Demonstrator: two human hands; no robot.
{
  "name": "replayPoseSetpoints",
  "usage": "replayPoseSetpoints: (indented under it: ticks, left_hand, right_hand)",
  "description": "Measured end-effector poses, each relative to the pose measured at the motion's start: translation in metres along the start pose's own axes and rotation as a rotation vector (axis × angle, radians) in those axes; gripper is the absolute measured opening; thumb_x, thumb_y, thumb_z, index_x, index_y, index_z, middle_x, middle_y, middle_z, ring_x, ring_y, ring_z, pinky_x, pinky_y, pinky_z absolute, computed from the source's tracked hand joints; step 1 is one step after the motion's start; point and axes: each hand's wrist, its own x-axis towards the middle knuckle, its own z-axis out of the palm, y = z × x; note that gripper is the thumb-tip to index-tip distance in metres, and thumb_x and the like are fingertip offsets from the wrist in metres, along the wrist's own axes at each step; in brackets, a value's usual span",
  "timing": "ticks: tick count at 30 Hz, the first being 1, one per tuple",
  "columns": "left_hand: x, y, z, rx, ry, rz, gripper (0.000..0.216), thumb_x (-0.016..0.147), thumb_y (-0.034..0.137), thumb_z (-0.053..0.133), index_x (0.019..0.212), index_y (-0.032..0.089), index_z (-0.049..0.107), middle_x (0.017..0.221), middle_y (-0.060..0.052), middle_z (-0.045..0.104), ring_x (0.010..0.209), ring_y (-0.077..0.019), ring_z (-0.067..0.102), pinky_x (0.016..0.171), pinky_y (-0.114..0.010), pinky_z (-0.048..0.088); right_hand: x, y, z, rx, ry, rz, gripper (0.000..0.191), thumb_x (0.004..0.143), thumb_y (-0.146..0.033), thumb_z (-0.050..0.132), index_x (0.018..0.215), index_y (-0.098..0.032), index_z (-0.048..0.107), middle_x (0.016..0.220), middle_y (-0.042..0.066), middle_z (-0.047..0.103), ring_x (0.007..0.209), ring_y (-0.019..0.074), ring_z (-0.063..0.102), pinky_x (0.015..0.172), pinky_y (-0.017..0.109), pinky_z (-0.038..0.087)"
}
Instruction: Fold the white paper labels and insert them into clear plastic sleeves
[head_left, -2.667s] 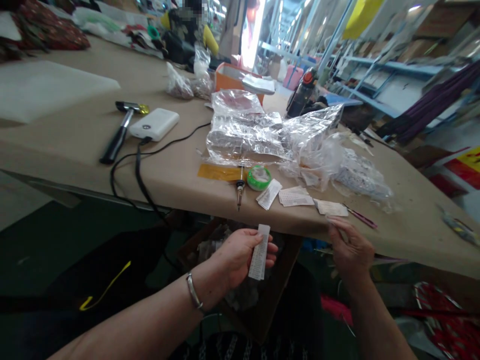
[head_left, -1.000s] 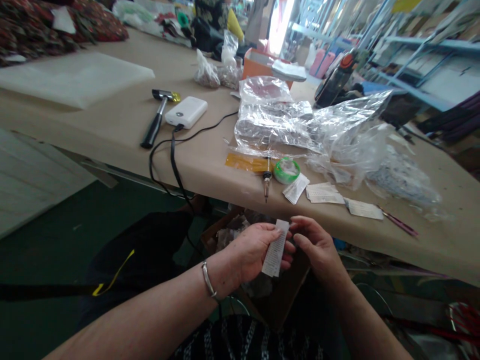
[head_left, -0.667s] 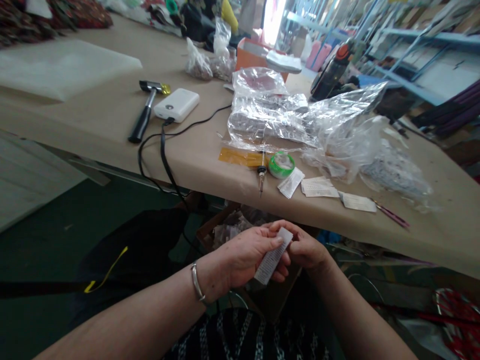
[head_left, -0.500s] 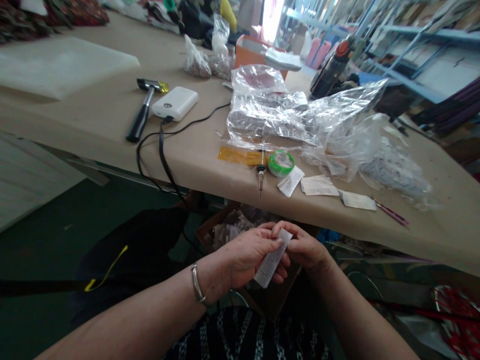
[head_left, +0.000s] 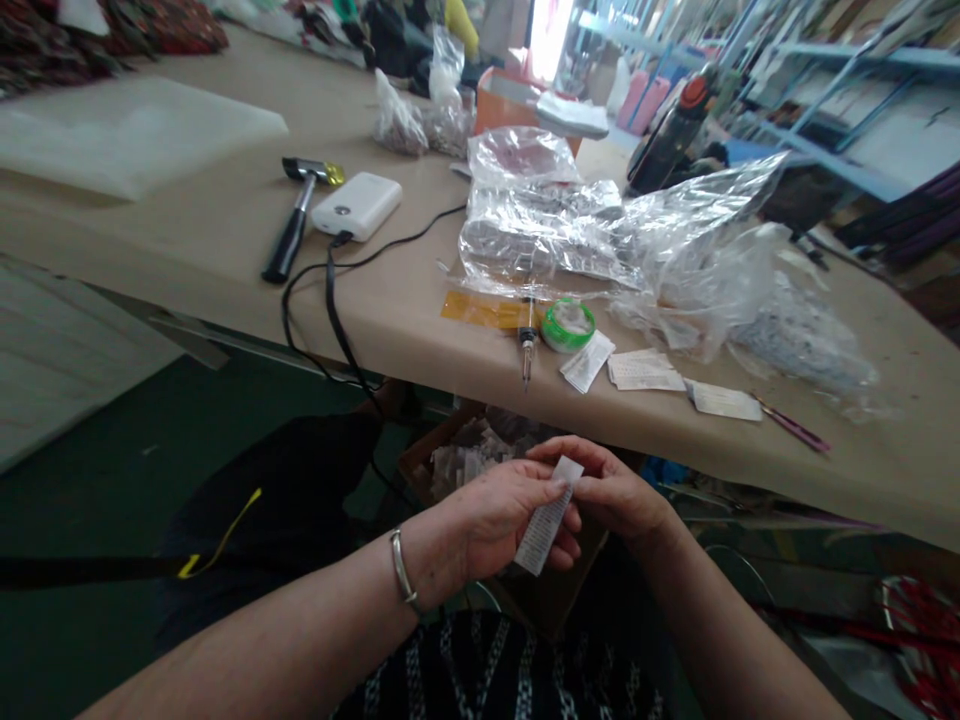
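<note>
A narrow white printed label (head_left: 541, 535) lies slanted across the fingers of my left hand (head_left: 499, 515), whose thumb presses on its upper part. My right hand (head_left: 619, 495) meets it from the other side, its thumb at the label's upper edge and its fingers curled behind. Part of those fingers is hidden. Both hands are held in front of the table edge, above a cardboard box (head_left: 420, 462) with clear plastic scraps. On the table near the edge lie several stacks of similar labels (head_left: 645, 371), a green tape roll (head_left: 568, 325) and a pen-like tool with a metal tip (head_left: 528, 345).
Tweezers (head_left: 795, 425) lie at the right of the label stacks. Behind are crumpled clear plastic bags (head_left: 540, 235) and a dark bottle (head_left: 667, 135). A hammer (head_left: 289, 235) and a white power bank (head_left: 358, 205) sit at left, with a black cable (head_left: 337, 325) hanging over the edge.
The fingers of my right hand have shifted slightly over the label's upper end. My left hand keeps its hold on the label. The whole view has moved a little.
</note>
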Motion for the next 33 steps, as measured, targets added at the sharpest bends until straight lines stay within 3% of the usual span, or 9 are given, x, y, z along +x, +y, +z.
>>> replayPoseSetpoints:
  ticks: [3, 8, 11, 15, 24, 28, 33]
  left_hand:
    - [0.001, 0.001, 0.000, 0.005, 0.043, 0.038, 0.018, 0.085, 0.029, 0.052, 0.080, 0.012, 0.055, 0.063, -0.002, 0.056, 0.047, -0.0098, 0.054, 0.045, -0.021, 0.043]
    - [0.001, 0.006, 0.000, 0.006, 0.106, 0.078, 0.016, 0.085, 0.029, 0.053, 0.082, 0.013, 0.056, 0.063, 0.000, 0.055, 0.046, -0.0080, 0.052, 0.043, -0.019, 0.037]
    - [0.001, 0.006, -0.001, 0.006, 0.112, 0.095, 0.016, 0.083, 0.029, 0.055, 0.080, 0.013, 0.056, 0.063, 0.000, 0.056, 0.046, -0.0080, 0.052, 0.044, -0.019, 0.037]
    - [0.001, 0.004, -0.001, 0.023, 0.113, 0.116, 0.016, 0.080, 0.028, 0.058, 0.078, 0.012, 0.057, 0.060, 0.000, 0.056, 0.046, -0.0085, 0.052, 0.044, -0.020, 0.037]
    - [0.000, 0.007, -0.002, 0.022, 0.129, 0.138, 0.014, 0.082, 0.023, 0.052, 0.076, 0.012, 0.057, 0.058, 0.000, 0.054, 0.046, -0.0084, 0.051, 0.044, -0.020, 0.036]
    - [0.001, 0.007, -0.004, 0.004, 0.122, 0.152, 0.016, 0.082, 0.027, 0.054, 0.077, 0.012, 0.055, 0.061, 0.000, 0.053, 0.047, -0.0082, 0.051, 0.044, -0.020, 0.035]
    - [-0.002, 0.007, -0.006, 0.065, 0.139, 0.236, 0.025, 0.080, 0.035, 0.055, 0.071, 0.013, 0.053, 0.062, 0.000, 0.052, 0.048, -0.0079, 0.050, 0.045, -0.020, 0.035]
  right_hand:
    - [-0.003, -0.002, 0.001, -0.146, 0.129, -0.097, 0.047, 0.072, -0.031, 0.072, 0.116, -0.028, 0.056, 0.113, 0.004, 0.063, 0.100, 0.0181, 0.060, 0.089, 0.033, 0.046]
    - [-0.012, -0.007, 0.013, -0.690, 0.417, -0.284, 0.031, 0.082, -0.030, 0.060, 0.112, -0.025, 0.058, 0.107, 0.004, 0.064, 0.099, 0.0182, 0.060, 0.091, 0.033, 0.045]
    - [-0.013, -0.010, 0.021, -0.950, 0.471, -0.374, 0.027, 0.086, -0.030, 0.055, 0.112, -0.022, 0.058, 0.107, 0.006, 0.063, 0.099, 0.0188, 0.059, 0.089, 0.032, 0.045]
    - [-0.010, -0.012, 0.028, -1.095, 0.444, -0.413, 0.024, 0.087, -0.027, 0.053, 0.109, -0.020, 0.060, 0.104, 0.007, 0.063, 0.098, 0.0190, 0.058, 0.087, 0.032, 0.046]
    - [-0.007, -0.009, 0.034, -1.037, 0.439, -0.348, 0.026, 0.088, -0.029, 0.052, 0.111, -0.021, 0.059, 0.105, 0.005, 0.064, 0.097, 0.0181, 0.060, 0.087, 0.030, 0.045]
    - [-0.003, -0.007, 0.034, -0.786, 0.486, -0.300, 0.034, 0.086, -0.031, 0.053, 0.118, -0.023, 0.052, 0.097, 0.003, 0.065, 0.088, 0.0158, 0.062, 0.081, 0.028, 0.047]
    - [0.009, -0.006, 0.025, -0.429, 0.452, -0.163, 0.020, 0.078, -0.037, 0.062, 0.084, -0.017, 0.061, 0.071, 0.000, 0.063, 0.063, 0.0120, 0.057, 0.060, 0.023, 0.047]
